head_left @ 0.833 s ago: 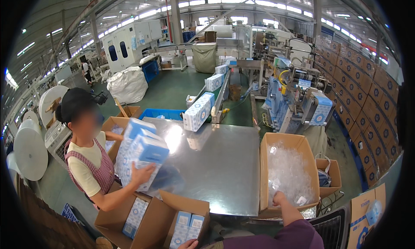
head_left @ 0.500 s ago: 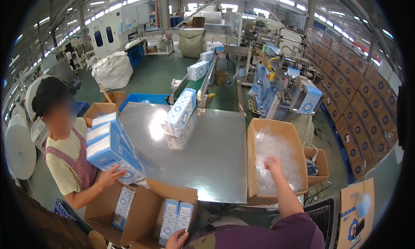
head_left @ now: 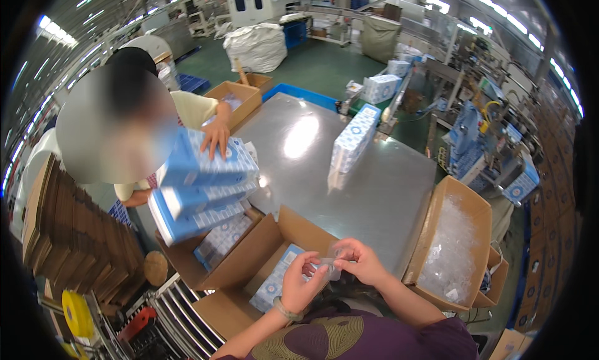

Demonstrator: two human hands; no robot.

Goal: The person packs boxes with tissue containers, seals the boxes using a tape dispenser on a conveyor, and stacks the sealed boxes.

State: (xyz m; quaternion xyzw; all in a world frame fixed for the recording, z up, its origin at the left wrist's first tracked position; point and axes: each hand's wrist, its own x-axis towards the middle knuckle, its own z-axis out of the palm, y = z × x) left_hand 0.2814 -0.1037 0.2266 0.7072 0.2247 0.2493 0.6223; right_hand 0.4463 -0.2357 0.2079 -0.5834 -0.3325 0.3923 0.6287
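In front of my chest, both hands pinch a small clear plastic piece [head_left: 332, 270]. My left hand [head_left: 303, 281] has its fingertips on the left side of it, and my right hand [head_left: 360, 262] grips the right side. Just below and left of them stands an open cardboard carton [head_left: 299, 226] with blue-and-white packs [head_left: 274, 288] inside. To the right, a second carton [head_left: 425, 238] is full of loose clear plastic pieces [head_left: 449, 260]. The exact kind of the pieces is too small to make out.
At left a co-worker holds several blue-and-white packs [head_left: 209, 166] over another open carton [head_left: 178, 251]. One pack [head_left: 355, 138] stands on the metal table [head_left: 387, 191], before a conveyor belt [head_left: 396, 98]. Flattened cartons [head_left: 81, 235] and metal rollers [head_left: 187, 313] lie lower left.
My right hand has left the carton of clear pieces and met my left hand over my chest with a piece. The co-worker's packs have tilted down over the carton. My view has turned left.
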